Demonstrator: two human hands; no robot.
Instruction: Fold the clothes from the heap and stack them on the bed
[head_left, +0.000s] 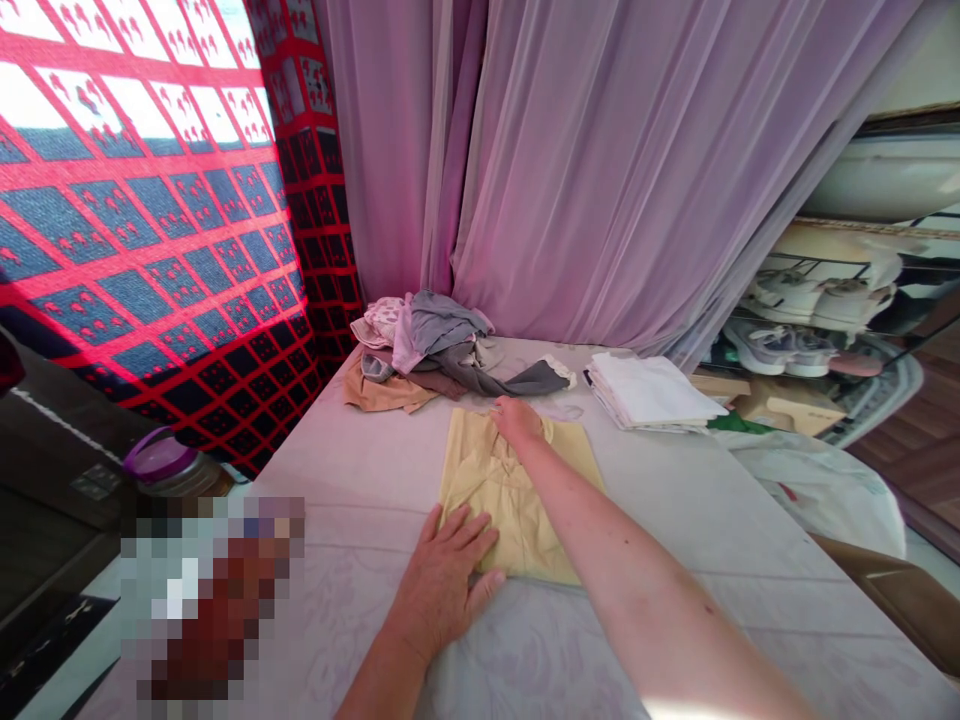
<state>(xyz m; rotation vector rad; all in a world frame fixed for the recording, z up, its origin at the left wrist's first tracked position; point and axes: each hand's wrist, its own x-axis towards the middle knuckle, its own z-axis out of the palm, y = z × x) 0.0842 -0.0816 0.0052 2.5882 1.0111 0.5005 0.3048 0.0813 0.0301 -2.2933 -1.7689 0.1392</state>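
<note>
A pale yellow garment [532, 535], folded into a rough rectangle with gathered seams on top, lies in front of me on the covered table [360, 540]. My left hand [451, 565] rests palm down with fingers spread over its near left corner. At the garment's far edge is my right hand [517, 425], its fingers bent and closed on the fabric near the neckline. The right forearm crosses above the garment's right side and hides part of it.
Beyond the garment sits a heap of crumpled clothes [442, 340]. A stack of folded white cloth [652, 390] lies at the back right. Purple curtains [600, 170] hang behind the table. Shoes [784, 300] fill a rack at right; a purple-lidded jar [169, 460] stands at left.
</note>
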